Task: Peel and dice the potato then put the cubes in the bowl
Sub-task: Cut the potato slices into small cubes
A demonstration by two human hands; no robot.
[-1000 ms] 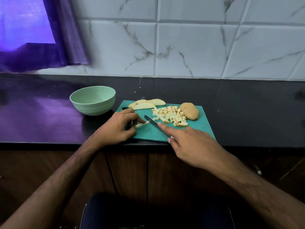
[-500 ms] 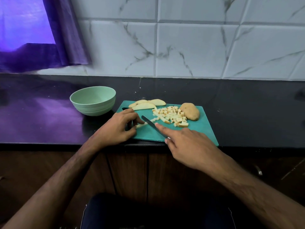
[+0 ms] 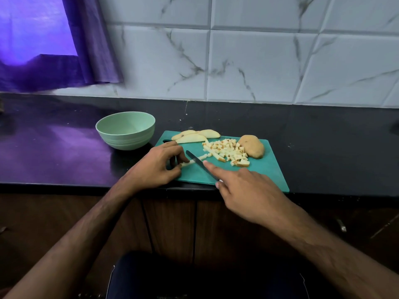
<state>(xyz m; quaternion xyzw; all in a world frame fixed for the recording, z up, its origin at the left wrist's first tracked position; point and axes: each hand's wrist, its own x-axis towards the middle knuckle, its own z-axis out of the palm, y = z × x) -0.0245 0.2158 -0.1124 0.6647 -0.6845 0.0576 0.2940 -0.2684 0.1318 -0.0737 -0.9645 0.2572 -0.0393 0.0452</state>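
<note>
Dark stone bench (image 3: pixel 64 152) under a marbled tile wall, purple curtain (image 3: pixel 64 61) far left; the green cutting board (image 3: pixel 259 171) serves as landmark. Left hand (image 3: pixel 155 167) at the board's left end, fingertips curled and pinching the near end of a pale potato strip (image 3: pixel 190 162). Right hand (image 3: pixel 244 190) at the board's front edge, clamped on the knife (image 3: pixel 197 161), forefinger stretched along the back of the dark blade. Against the view a second ago, the blade has shifted left along the strip, closer to the left fingers, and a few fresh cubes lie just off its right side; judged as another cut made, with only a short stub left of this strip. Cube pile (image 3: pixel 226 151) at the board's middle: small, pale yellow, some with browning edges, uneven in size. Three peeled wedges (image 3: pixel 194 135) at the board's back-left corner, not yet cut. A potato piece (image 3: pixel 252 146), tan skin up, sits touching the pile's right side. Mint bowl (image 3: pixel 125 130) stands on the bench just off the board's left corner; no cubes seen inside. Dicing looks partway through; the transfer has not begun.
</note>
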